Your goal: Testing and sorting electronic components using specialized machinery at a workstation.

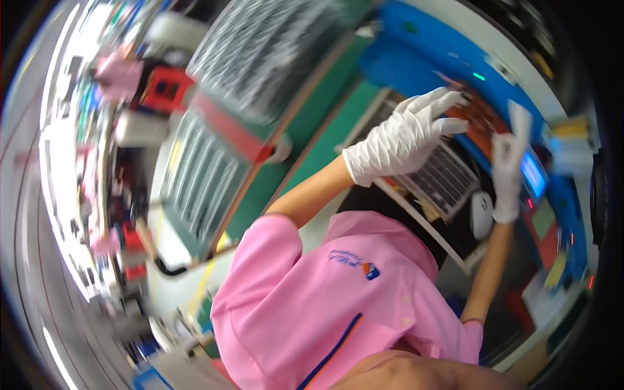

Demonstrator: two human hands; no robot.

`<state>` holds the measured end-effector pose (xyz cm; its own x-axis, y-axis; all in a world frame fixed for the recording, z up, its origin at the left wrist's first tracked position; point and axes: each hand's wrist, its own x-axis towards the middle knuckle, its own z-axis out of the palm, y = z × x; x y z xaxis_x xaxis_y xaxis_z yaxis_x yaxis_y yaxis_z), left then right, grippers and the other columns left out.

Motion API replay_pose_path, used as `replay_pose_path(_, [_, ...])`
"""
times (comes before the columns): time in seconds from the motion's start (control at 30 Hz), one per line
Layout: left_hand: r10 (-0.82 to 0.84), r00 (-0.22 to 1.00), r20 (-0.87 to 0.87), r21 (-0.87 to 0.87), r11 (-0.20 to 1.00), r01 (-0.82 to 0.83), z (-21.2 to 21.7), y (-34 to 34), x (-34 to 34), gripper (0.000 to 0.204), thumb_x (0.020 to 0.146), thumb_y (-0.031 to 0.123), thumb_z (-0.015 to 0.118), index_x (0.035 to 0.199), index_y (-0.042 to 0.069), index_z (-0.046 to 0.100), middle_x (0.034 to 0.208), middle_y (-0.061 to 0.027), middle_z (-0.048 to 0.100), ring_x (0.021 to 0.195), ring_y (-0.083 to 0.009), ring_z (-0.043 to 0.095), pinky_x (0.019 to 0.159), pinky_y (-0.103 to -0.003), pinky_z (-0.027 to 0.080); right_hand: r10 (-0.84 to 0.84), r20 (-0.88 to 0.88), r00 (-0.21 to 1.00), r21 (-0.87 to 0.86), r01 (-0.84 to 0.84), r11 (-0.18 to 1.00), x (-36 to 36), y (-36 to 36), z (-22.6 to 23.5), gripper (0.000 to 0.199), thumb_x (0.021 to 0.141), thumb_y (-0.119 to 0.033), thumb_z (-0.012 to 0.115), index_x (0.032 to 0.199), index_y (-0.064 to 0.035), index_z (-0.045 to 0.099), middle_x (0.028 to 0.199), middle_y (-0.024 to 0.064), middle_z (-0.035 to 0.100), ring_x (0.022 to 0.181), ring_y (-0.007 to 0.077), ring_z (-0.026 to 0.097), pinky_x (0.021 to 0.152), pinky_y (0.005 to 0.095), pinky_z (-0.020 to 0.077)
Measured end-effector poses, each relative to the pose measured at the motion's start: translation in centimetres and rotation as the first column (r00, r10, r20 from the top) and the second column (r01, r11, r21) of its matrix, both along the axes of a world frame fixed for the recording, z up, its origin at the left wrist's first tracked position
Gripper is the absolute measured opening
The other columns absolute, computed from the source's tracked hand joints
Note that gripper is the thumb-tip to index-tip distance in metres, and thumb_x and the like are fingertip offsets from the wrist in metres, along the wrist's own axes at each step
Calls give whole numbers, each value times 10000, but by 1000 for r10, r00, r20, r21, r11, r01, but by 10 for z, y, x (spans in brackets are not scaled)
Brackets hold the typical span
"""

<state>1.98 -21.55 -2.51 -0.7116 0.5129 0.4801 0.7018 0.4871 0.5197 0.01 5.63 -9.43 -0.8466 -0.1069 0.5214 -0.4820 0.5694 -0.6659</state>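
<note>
Item: our left hand [409, 133], in a white glove. It reaches forward over the work area with the fingers spread flat; the fingertips [455, 99] rest on or just above the near edge of a brown-orange board [484, 127] seated in the blue fixture [416, 58]. Nothing is closed in it. Through the motion blur we cannot tell whether it actually touches the board.

Item: our right hand [508, 172], also gloved in white. It is raised upright beside the board's right edge, fingers extended. A pale strip-like shape [520, 117] stands at its top; we cannot tell whether it is a finger or something pinched there, so we leave the grip undecided.

Item: the board. It lies tilted in the fixture, between our two hands, just beyond a grey ribbed tray [442, 179].

Item: surroundings. A green table [325, 140] carries the fixture; a small lit screen [533, 175] sits at right; racks of pale slotted trays [201, 175] lie to the left. A pink polo shirt [325, 305] fills the lower frame.

Handling note, our judgement: the board is best steadied by its edges with flat fingertips, with equal pressure from both sides. Gloved fingers should stay off the component face. We should let the view settle before pressing, since the blur suggests we are moving fast.
</note>
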Motion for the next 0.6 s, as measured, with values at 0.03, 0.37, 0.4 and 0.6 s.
replay_pose_path(0.03, [82, 997, 0, 16, 996, -82, 15, -18, 20, 546, 718, -92, 642, 1233, 80, 597, 1421, -244, 489, 1346, -434, 451, 1138, -498, 359, -10, 43, 999, -92, 14, 996, 1, 0, 1, 493, 959, 69, 479, 1432, 11, 352, 1523, 185, 428, 984, 192, 568, 882, 302, 497])
replay_pose_path(0.37, [989, -127, -74, -456, -147, -878, 113, -277, 222, 305, 852, 143, 649, 1153, 95, 671, 837, -93, 728, 773, -262, 687, 747, -370, 530, 233, 163, 959, -346, -166, 923, -21, -17, 1, 494, 990, 45, 448, 1453, 14, 278, 1283, 202, 631, 604, 56, 506, 611, 187, 479])
replay_pose_path(0.4, [951, -300, -74, -559, -289, -777, 109, -287, 235, 215, 831, 174, 660, 1002, 60, 725, 809, -106, 719, 759, -236, 687, 731, -359, 528, 269, 111, 957, -307, -224, 925, -21, -20, 0, 472, 1002, 29, 455, 1444, 6, 289, 1252, 191, 643, 655, 75, 536, 669, 196, 502])
replay_pose_path(0.6, [842, -356, 405, -605, -45, -795, 78, -287, 271, 222, 725, 199, 698, 826, 2, 694, 700, -107, 676, 643, -162, 657, 647, -303, 498, 192, -25, 981, -4, -192, 981, -21, -20, 2, 295, 1024, 9, 476, 1316, -18, 514, 1250, 113, 646, 1119, 222, 650, 938, 306, 527])
